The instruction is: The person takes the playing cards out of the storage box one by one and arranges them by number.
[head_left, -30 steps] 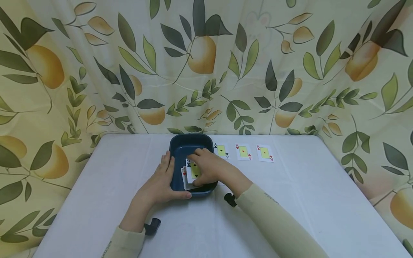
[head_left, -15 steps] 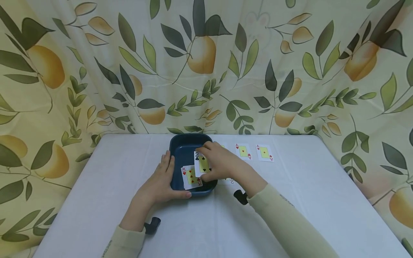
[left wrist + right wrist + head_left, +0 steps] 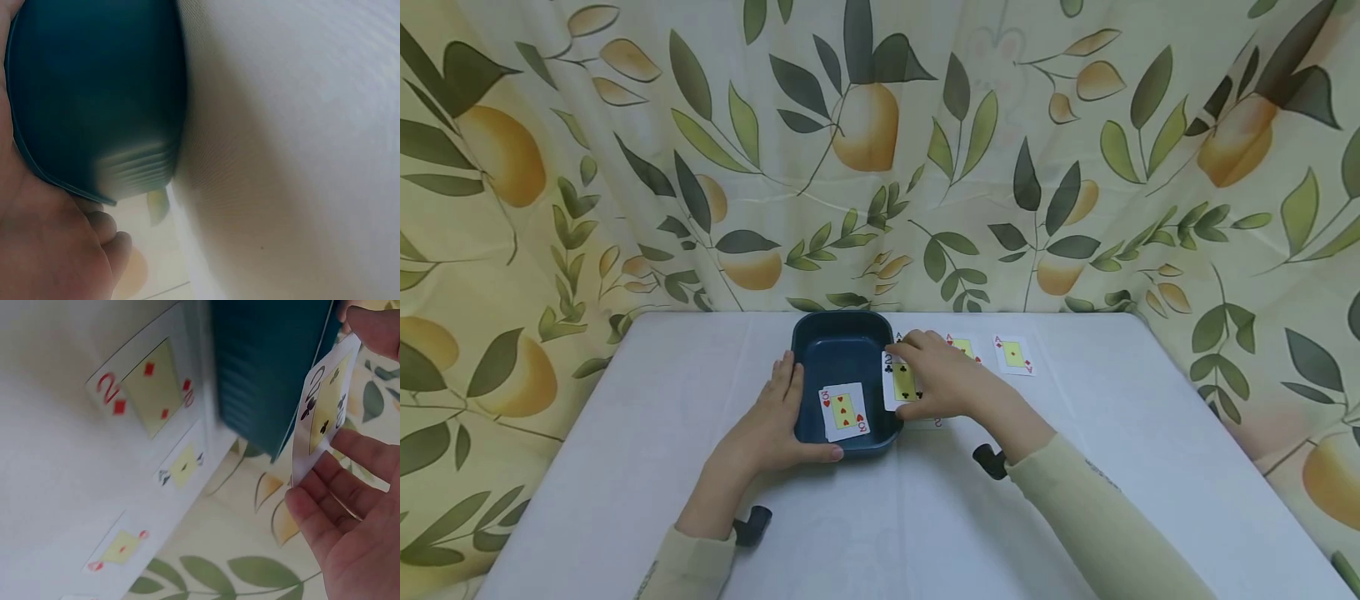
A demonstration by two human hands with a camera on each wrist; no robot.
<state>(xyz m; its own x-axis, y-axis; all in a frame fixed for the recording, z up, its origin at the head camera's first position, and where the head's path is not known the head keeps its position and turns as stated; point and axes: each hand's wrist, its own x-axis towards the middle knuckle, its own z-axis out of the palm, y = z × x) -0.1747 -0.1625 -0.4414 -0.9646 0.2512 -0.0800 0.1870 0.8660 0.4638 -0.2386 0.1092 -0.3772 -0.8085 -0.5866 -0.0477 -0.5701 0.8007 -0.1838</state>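
Note:
My right hand [image 3: 947, 379] pinches a two of clubs [image 3: 898, 382] between thumb and fingertips. The card overlaps the right rim of a dark blue rectangular tray [image 3: 841, 315] in the head view. In the right wrist view, the two of clubs [image 3: 322, 409] is tilted on edge beside the tray's outer wall [image 3: 265, 369]. My left hand [image 3: 771, 417] lies against the tray's left side, fingers straight, thumb along the front rim. Inside the tray, a hearts card [image 3: 844, 411] tops a small stack of playing cards.
Right of the tray lie an ace of diamonds [image 3: 1013, 354], an ace of hearts [image 3: 964, 346], partly covered, and a black ace [image 3: 183, 465]. A two of diamonds [image 3: 150, 387] lies beside the tray, mostly hidden by my hand in the head view. A fruit-patterned curtain [image 3: 820, 217] hangs behind the white table.
The two of clubs has been lifted off the stack and carried right to the tray's rim, uncovering the hearts card. My left hand has stayed on the tray.

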